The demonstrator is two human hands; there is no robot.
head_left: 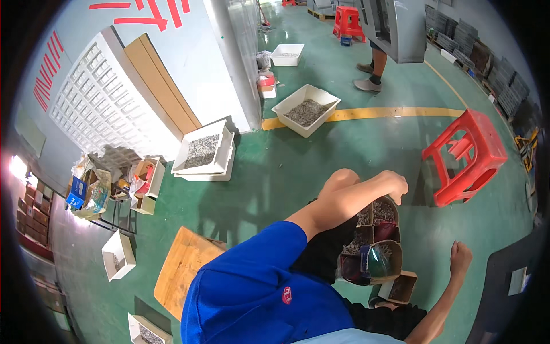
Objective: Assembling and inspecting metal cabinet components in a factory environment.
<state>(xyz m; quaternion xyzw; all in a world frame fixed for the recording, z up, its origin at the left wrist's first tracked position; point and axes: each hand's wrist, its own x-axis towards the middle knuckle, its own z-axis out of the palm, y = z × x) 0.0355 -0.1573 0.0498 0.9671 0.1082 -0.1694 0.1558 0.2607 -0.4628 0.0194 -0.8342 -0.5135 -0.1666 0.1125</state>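
My left hand (394, 186) is closed, its bare forearm reaching across my knee. It is just above the far end of a group of cardboard boxes (399, 243) with small grey metal pieces (385, 211) in them. A dark red bag (385, 232) and a clear greenish plastic bag (379, 261) lie in the nearer boxes. To the right of these boxes, apart from them, my right hand (460, 261) is held up closed with the thumb uppermost. What either hand holds, if anything, is too small to make out.
A red plastic stool (467, 157) stands at right. White bins of small parts (306, 112), (200, 157) sit on the green floor. A wooden stool (186, 269) is at my left, a small cardboard box (403, 288) near my feet. Another person's legs (378, 63) show at the back.
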